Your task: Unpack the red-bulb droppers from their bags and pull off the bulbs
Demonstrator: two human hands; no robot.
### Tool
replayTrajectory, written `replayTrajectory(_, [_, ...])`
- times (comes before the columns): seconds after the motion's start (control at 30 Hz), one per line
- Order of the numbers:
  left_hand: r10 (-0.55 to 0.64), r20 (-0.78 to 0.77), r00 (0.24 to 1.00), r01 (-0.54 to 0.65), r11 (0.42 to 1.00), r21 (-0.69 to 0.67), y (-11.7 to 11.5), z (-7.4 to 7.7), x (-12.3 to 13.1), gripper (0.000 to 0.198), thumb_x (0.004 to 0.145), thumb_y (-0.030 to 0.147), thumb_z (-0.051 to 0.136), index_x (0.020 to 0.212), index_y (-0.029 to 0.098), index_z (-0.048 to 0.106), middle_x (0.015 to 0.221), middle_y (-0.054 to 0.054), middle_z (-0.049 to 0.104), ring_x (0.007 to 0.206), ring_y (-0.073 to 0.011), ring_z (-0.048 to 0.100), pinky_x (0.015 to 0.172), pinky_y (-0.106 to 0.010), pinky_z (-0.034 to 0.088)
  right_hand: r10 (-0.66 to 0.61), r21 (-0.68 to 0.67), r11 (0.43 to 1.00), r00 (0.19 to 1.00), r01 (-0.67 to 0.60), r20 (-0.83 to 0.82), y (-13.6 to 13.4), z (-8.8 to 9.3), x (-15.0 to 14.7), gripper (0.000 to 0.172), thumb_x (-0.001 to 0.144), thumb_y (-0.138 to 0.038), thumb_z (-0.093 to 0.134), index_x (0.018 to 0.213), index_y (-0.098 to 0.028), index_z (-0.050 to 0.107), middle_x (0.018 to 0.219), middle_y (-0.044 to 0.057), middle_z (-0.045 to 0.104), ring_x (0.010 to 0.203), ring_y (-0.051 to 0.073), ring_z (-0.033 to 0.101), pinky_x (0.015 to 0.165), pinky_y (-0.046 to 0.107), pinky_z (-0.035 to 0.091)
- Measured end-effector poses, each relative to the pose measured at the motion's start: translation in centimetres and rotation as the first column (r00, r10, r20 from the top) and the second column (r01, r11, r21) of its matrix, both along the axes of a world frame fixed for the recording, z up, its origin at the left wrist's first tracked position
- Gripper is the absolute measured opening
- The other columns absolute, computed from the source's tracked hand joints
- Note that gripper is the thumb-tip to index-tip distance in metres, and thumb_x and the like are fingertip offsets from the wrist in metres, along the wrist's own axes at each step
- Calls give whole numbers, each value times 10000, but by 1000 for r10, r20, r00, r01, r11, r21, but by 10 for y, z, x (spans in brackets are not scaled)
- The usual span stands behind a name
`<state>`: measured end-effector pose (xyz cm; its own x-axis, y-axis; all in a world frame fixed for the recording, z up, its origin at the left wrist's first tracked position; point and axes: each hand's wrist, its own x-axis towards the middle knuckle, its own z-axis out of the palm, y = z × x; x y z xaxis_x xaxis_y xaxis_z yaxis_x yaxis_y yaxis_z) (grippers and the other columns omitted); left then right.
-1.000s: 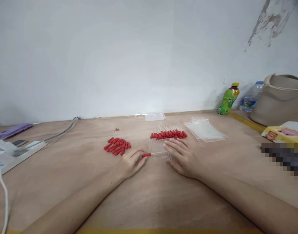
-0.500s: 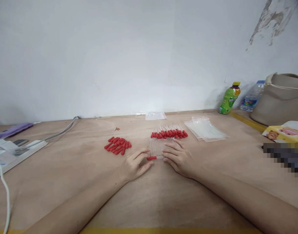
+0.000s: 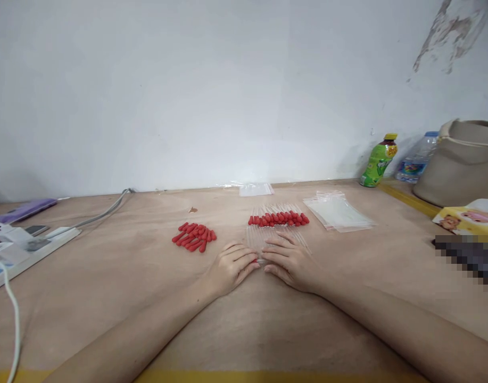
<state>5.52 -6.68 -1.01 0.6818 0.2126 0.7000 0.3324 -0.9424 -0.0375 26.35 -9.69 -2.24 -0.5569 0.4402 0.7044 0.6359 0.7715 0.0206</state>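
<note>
My left hand (image 3: 233, 267) is closed round a small red rubber bulb (image 3: 255, 260), of which only a bit shows between thumb and fingers. Facing it, my right hand (image 3: 294, 263) has its thumb and fingers closed at a thin clear tube; its fingers lie over part of a row of clear tubes (image 3: 256, 238). Beyond the hands, more clear tubes with red bulbs (image 3: 279, 218) on them lie side by side. A loose pile of red bulbs (image 3: 193, 236) sits to the left, beyond my left hand.
Clear plastic bags (image 3: 339, 211) lie right of the tubes, another bag (image 3: 255, 190) by the wall. At the right are a green bottle (image 3: 378, 162), a clear bottle (image 3: 416, 159), a beige bucket (image 3: 459, 165) and a yellow pack (image 3: 467, 219). A power strip (image 3: 36, 255) with cables is at the left.
My left hand has moved right, closer to my right hand, and its fingers now cover most of the red bulb. The gap between the hands is narrower. The view has shifted slightly.
</note>
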Motion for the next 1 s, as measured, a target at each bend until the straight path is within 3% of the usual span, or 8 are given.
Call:
replayTrajectory(0.43, [-39,-73,997,42,998,41,-3,2,1,120,798,198,542,897,147,587,941,-62,667,873,-152,618,885,-308,474,116,-20,993,993,-117,-31,0,-4,0,140,836,-171,484,888,-151,612,955,63,660,913,142,593,886,324,451])
replayTrajectory(0.63, [-61,-119,991,56,997,-45,-5,4,0,120,807,186,517,905,149,575,924,-58,657,854,-145,608,889,-312,462,141,-51,989,990,-141,-4,-4,0,0,145,848,-161,458,864,-139,600,877,65,659,885,134,593,903,310,449])
replayTrajectory(1.0, [-111,-114,987,90,980,-176,-4,3,-6,122,819,164,482,905,149,568,882,-72,649,826,-156,600,838,-330,463,136,53,989,991,-136,22,-6,-1,2,121,833,-138,479,876,-130,591,915,83,653,955,146,573,957,331,417])
